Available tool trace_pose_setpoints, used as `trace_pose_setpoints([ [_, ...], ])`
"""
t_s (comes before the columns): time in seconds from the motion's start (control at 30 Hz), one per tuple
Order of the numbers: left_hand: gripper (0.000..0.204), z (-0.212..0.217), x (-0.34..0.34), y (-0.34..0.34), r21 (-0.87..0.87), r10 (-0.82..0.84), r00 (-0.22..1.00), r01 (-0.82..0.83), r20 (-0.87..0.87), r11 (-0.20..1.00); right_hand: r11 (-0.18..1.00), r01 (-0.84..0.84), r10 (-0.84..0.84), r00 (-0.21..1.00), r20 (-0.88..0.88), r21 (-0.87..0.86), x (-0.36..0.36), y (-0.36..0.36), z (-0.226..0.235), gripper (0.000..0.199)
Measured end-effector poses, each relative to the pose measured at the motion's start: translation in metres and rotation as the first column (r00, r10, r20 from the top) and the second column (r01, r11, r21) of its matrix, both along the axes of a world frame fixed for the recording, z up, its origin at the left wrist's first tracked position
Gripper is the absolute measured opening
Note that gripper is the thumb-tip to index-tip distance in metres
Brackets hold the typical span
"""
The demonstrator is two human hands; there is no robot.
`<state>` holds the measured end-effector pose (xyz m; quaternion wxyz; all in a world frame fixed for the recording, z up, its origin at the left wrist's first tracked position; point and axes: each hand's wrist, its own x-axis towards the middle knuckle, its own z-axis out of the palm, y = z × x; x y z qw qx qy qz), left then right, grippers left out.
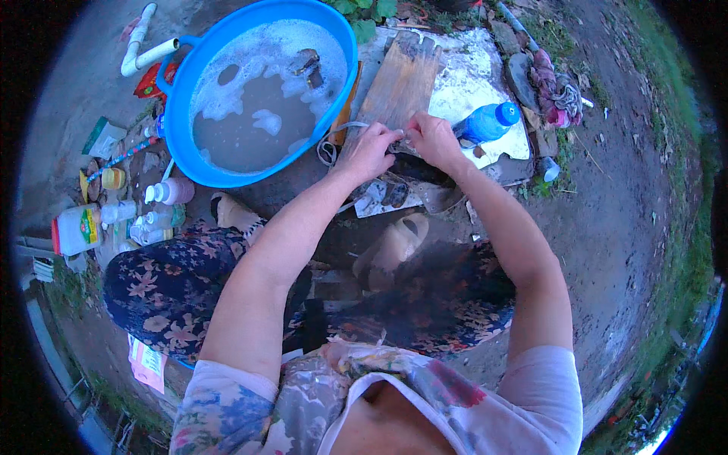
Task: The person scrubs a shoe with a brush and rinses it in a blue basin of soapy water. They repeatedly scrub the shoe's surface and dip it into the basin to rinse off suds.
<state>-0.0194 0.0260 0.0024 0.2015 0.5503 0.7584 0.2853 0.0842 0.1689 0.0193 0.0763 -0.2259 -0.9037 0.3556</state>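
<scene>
Bare, damp-looking earth (607, 227) spreads all around, with green grass (667, 197) curving along the right. From where I stand, a person sits low over a pale slab (472, 68) with a wooden board (398, 80) lying on it. Both hands meet at the board's near end: the left hand (370, 152) and the right hand (436, 142) have their fingers bent inward, tips close together. A small pale thing shows there; I can't tell what it is or which hand grips it. A pale cord (327, 154) loops just left of the left hand, and a dark object (417, 168) lies beneath both, partly hidden. A blue bottle (484, 125) is near the right wrist; a blue basin (176, 114) holds sudsy water.
</scene>
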Motion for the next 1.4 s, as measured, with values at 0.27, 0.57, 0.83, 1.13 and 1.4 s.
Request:
trace_pose_setpoints([
  [0.27,0.062,-0.013,0.01,-0.041,-0.076,0.123,0.992,-0.12,0.034,0.99,0.808,0.382,-0.466,0.88,-0.09,-0.448,-0.01,0.008,0.025,0.016],
  [0.57,0.065,-0.02,0.017,-0.048,-0.244,0.218,0.975,-0.219,-0.032,0.945,0.544,0.093,-0.76,0.474,-0.444,-0.834,0.055,0.136,0.194,0.008],
  [0.83,0.032,0.028,0.018,-0.007,-0.433,-0.04,0.888,-0.184,-0.459,0.883,0.599,-0.587,-0.474,0.289,-0.832,-0.545,0.035,0.118,0.235,0.013],
  [1.13,0.018,0.02,-0.016,0.023,-0.151,0.201,0.959,-0.173,0.198,0.973,0.971,0.081,-0.102,0.991,0.085,0.225,-0.003,0.04,0.097,0.051],
  [1.4,0.024,0.056,-0.032,0.048,-0.046,0.413,0.728,-0.466,0.547,0.883,0.877,-0.388,0.231,0.858,0.459,0.284,0.022,-0.061,-0.021,0.039],
])
